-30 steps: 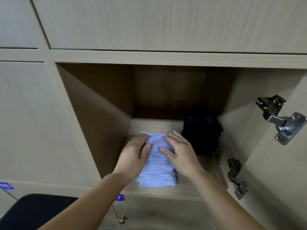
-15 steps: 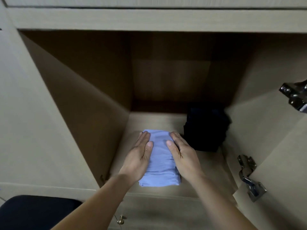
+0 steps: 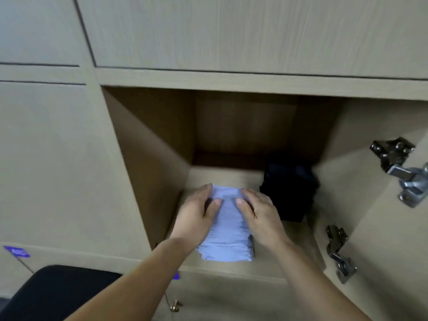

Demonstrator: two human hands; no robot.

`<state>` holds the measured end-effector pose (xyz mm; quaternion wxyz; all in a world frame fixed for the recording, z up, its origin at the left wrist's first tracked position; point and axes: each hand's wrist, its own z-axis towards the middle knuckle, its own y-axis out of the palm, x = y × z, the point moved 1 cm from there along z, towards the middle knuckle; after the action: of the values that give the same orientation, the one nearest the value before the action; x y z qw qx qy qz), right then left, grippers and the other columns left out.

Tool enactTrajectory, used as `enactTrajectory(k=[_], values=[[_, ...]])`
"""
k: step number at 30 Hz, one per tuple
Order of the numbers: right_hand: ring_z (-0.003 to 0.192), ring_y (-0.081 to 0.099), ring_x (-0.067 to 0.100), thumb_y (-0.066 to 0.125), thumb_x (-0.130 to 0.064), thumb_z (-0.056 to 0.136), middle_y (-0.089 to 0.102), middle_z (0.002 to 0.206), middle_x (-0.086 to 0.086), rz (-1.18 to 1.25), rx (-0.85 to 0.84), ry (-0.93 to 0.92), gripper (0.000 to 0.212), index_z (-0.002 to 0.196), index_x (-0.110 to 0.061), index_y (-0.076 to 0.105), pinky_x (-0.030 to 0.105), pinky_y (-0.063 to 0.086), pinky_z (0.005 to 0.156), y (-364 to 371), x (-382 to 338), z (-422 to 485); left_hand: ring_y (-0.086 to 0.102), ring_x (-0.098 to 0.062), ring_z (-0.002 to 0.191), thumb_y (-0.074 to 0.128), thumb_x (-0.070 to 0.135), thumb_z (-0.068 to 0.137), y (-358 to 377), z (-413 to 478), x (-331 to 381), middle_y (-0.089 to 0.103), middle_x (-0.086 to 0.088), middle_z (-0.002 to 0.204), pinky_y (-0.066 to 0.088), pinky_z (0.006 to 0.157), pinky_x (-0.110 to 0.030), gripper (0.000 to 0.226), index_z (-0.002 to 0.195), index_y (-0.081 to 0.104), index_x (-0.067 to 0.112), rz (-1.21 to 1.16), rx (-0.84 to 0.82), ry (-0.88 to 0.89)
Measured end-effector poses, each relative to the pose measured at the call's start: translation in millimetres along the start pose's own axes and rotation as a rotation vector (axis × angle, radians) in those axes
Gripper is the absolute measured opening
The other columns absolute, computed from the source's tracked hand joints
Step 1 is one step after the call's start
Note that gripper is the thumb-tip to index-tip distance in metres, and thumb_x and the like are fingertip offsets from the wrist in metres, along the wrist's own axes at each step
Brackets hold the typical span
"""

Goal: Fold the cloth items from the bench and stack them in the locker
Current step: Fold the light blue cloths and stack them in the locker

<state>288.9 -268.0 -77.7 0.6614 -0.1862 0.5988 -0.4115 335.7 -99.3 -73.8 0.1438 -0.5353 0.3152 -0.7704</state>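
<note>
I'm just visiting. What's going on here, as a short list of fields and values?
place: open locker, door swung to the right
light blue folded cloth: on the locker floor, near the front
left hand: flat on the cloth's left side
right hand: flat on its right side
dark folded cloth: further back, to the right
door hinges: metal, on the open door

Folded pale-blue cloth rectangle (image 3: 228, 230) lies flat on the open wooden locker (image 3: 148, 172) floor, front-left, near the front edge. Folded dark navy cloth bundle (image 3: 288, 193) just beside it, back-right.
</note>
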Motion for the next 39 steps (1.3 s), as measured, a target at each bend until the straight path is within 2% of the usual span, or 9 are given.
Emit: enactTrajectory(k=[3,6,13,17,20,24,31,36,39], values=[[0.122,0.043,0.023,0.049,-0.040,0.096,0.053,0.133,0.003,-0.112,0.046,-0.033,0.046,0.137,-0.019,0.050,0.028,0.031,0.101,-22.8,-20.5,-8.2,0.034,-0.017,0.142,0.054,0.035,0.098,-28.7,-14.3,21.8,0.043,0.000,0.152,0.025,0.116,-0.027,0.052,0.146,0.044,0.016,0.183,0.032,0.065],[0.127,0.039,0.022,0.056,-0.033,0.094,0.048,0.137,0.003,-0.160,0.071,-0.015,0.050,0.141,-0.022,0.045,0.029,0.032,0.103,-44.1,-44.7,-23.7,0.039,-0.019,0.138,0.054,0.037,0.097,-57.9,-34.2,43.1,0.047,0.001,0.148,0.031,0.112,-0.030,0.052,0.144,0.046,0.018,0.313,0.072,0.086],[0.131,0.038,0.018,0.054,-0.035,0.093,0.044,0.142,-0.002,-0.139,0.068,-0.108,0.053,0.143,-0.023,0.041,0.033,0.037,0.104,-73.0,-106.3,-83.9,0.046,-0.018,0.132,0.055,0.037,0.097,-119.0,-108.9,69.2,0.052,0.001,0.143,0.034,0.107,-0.028,0.049,0.142,0.049,0.018,0.320,0.165,0.029],[0.134,0.034,0.017,0.052,-0.037,0.094,0.043,0.144,-0.003,-0.116,0.035,-0.168,0.052,0.144,-0.024,0.041,0.033,0.035,0.105,-68.5,-140.8,-126.0,0.044,-0.016,0.134,0.052,0.041,0.098,-150.6,-166.7,68.2,0.051,0.002,0.145,0.035,0.109,-0.032,0.049,0.143,0.047,0.022,0.328,0.187,-0.027],[0.134,0.035,0.018,0.053,-0.036,0.094,0.046,0.141,-0.001,-0.103,-0.006,-0.216,0.051,0.142,-0.023,0.043,0.031,0.032,0.105,-55.8,-165.7,-155.7,0.044,-0.015,0.134,0.052,0.040,0.098,-172.3,-210.5,60.6,0.051,0.003,0.144,0.034,0.109,-0.031,0.049,0.143,0.048,0.021,0.337,0.221,-0.079],[0.128,0.042,0.022,0.055,-0.034,0.092,0.051,0.135,0.001,-0.088,-0.061,-0.288,0.049,0.139,-0.022,0.047,0.035,0.037,0.103,-28.2,-190.1,-193.0,0.044,-0.018,0.134,0.053,0.038,0.098,-198.7,-265.0,42.0,0.051,0.001,0.144,0.033,0.108,-0.032,0.047,0.141,0.049,0.019,0.346,0.274,-0.176],[0.124,0.048,0.021,0.054,-0.031,0.092,0.056,0.132,0.003,-0.060,-0.181,-0.426,0.043,0.132,-0.016,0.055,0.031,0.038,0.100,31.1,-229.2,-249.2,0.051,-0.023,0.129,0.057,0.032,0.097,-244.8,-355.7,-6.8,0.057,-0.005,0.138,0.040,0.105,-0.036,0.044,0.137,0.054,0.014,0.317,0.366,-0.334],[0.122,0.050,0.018,0.053,-0.033,0.093,0.058,0.129,-0.001,-0.040,-0.292,-0.475,0.039,0.130,-0.019,0.057,0.032,0.041,0.099,79.9,-248.3,-277.9,0.057,-0.022,0.120,0.059,0.029,0.096,-264.2,-408.9,-45.7,0.059,-0.006,0.135,0.043,0.103,-0.035,0.045,0.138,0.054,0.013,0.292,0.405,-0.478],[0.119,0.051,0.019,0.054,-0.031,0.093,0.059,0.125,0.000,-0.055,-0.359,-0.500,0.038,0.129,-0.020,0.058,0.031,0.041,0.095,108.9,-255.5,-290.3,0.055,-0.021,0.123,0.059,0.027,0.096,-269.9,-433.6,-70.3,0.059,-0.006,0.136,0.042,0.103,-0.035,0.045,0.138,0.054,0.013,0.285,0.419,-0.551]])
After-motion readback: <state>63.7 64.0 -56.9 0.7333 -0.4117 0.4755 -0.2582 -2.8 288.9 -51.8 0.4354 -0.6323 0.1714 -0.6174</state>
